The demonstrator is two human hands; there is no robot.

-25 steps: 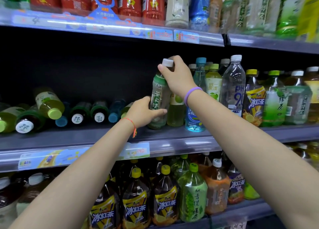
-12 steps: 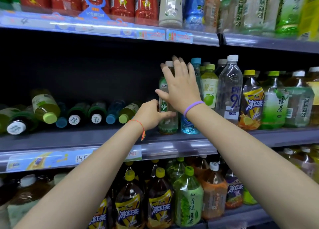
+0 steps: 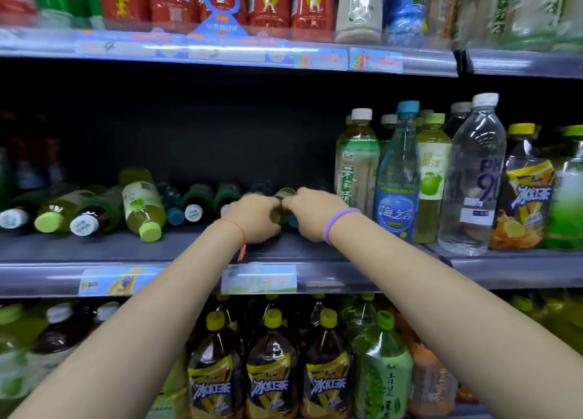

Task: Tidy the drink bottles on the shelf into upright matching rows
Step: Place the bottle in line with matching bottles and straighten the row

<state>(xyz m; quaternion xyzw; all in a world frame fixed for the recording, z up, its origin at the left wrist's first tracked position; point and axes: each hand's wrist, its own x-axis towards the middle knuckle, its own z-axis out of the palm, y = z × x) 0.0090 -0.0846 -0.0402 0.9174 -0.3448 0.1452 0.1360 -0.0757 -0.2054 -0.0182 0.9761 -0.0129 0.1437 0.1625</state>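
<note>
Both hands close around one lying bottle on the middle shelf

The left hand (image 3: 257, 218) and right hand (image 3: 310, 213) meet knuckle to knuckle on the middle shelf (image 3: 94, 248), fingers curled round a small green-tinted bottle (image 3: 283, 197) lying on its side — only a strip of it shows between and above them, so which end faces out I cannot tell. Just right of the right hand stands a white-capped green tea bottle (image 3: 358, 163), upright, with a blue-capped bottle (image 3: 399, 178) beside it. To the left, well apart from the grip, a row of toppled bottles (image 3: 143, 207) lies caps outward.
</note>
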